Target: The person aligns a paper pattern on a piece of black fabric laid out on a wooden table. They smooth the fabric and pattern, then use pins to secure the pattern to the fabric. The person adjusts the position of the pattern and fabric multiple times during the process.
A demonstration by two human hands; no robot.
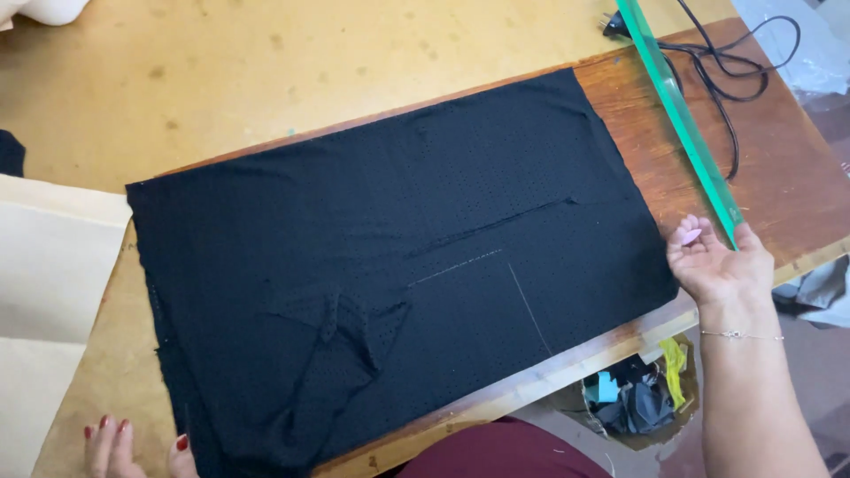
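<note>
A piece of black perforated fabric (390,265) lies spread flat over a brown wooden board (779,186), with faint chalk lines drawn near its middle. My right hand (717,265) rests palm up at the fabric's right edge, with a small pink chalk piece (691,235) between its fingers, touching the near end of a long green transparent ruler (682,115). My left hand (133,447) lies flat at the fabric's lower left corner, fingers spread, with red nails.
A black power cord with plug (726,71) lies on the board behind the ruler. Beige paper sheets (49,292) sit at the left. Fabric scraps (637,394) fill a box below the table edge. The yellowish tabletop (266,71) stretches behind.
</note>
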